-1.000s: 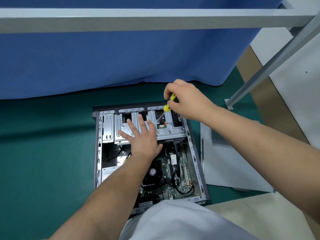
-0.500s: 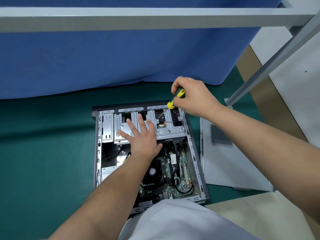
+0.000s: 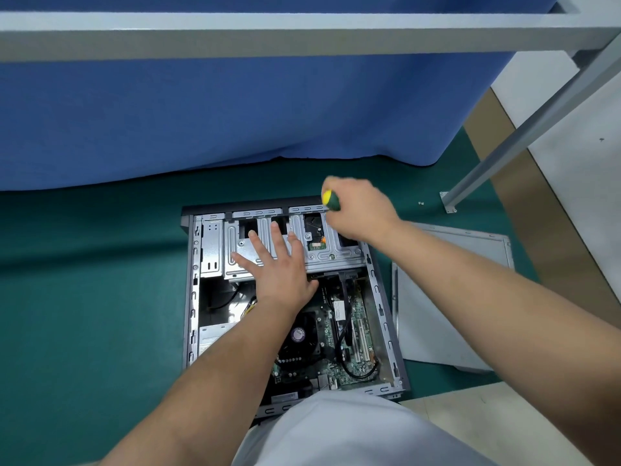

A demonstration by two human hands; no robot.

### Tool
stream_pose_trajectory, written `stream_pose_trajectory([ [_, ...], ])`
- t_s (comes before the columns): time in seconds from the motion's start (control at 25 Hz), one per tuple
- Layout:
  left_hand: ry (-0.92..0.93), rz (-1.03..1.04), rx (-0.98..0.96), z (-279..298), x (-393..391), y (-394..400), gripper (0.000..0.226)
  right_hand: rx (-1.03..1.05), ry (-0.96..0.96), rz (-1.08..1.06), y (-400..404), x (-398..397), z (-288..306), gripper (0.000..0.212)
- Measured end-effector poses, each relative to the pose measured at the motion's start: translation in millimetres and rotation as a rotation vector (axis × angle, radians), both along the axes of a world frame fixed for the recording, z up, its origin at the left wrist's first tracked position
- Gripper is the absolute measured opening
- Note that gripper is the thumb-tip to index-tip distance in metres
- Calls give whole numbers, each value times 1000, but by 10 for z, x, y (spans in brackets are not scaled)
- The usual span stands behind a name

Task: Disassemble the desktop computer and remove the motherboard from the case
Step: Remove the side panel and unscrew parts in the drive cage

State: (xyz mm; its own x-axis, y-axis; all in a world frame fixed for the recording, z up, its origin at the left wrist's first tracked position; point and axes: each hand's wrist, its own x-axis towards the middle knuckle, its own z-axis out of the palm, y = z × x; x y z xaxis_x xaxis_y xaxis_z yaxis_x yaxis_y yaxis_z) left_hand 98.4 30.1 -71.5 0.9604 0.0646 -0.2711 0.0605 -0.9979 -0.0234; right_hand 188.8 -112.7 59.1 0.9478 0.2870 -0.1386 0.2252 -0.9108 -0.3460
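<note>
The open computer case (image 3: pixel 190 297) lies flat on the green mat. Its silver drive cage (image 3: pixel 336 253) spans the far end, and the green motherboard (image 3: pixel 359 324) with a black fan (image 3: pixel 302 334) fills the near right part. My left hand (image 3: pixel 275 267) rests flat, fingers spread, on the drive cage. My right hand (image 3: pixel 359 210) is shut on a screwdriver with a yellow and green handle (image 3: pixel 331 200), held over the cage's far right corner. The screwdriver's shaft is hidden behind the hand.
The removed grey side panel (image 3: pixel 450 297) lies on the mat right of the case. A blue cloth (image 3: pixel 235 112) hangs behind. A grey metal frame leg (image 3: pixel 524 139) slants down to a foot plate at the right, with small screws (image 3: pixel 420 203) beside it.
My right hand has turned over and shifted right with the screwdriver, so the handle's end now points toward me and the shaft is out of sight. The left hand has stayed put.
</note>
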Motion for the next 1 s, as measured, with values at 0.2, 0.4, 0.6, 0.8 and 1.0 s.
stream_pose_trajectory([
  [0.2, -5, 1, 0, -35, 10, -2, 115, -182, 114, 26, 157, -80, -551, 9],
  [0.4, -3, 3, -4, -44, 10, 3, 114, -195, 2, 41, 296, -119, -742, 8],
  [0.6, -7, -2, 4, -48, 11, 19, 114, -232, -12, 60, 348, -102, -750, 4],
  [0.8, -7, -3, 9, -48, 11, 20, 114, -268, 12, 93, 330, -22, -746, 10],
  [1.0, 8, -4, 13, -20, 8, 20, 114, -231, 29, 112, 240, -1, -793, 16],
])
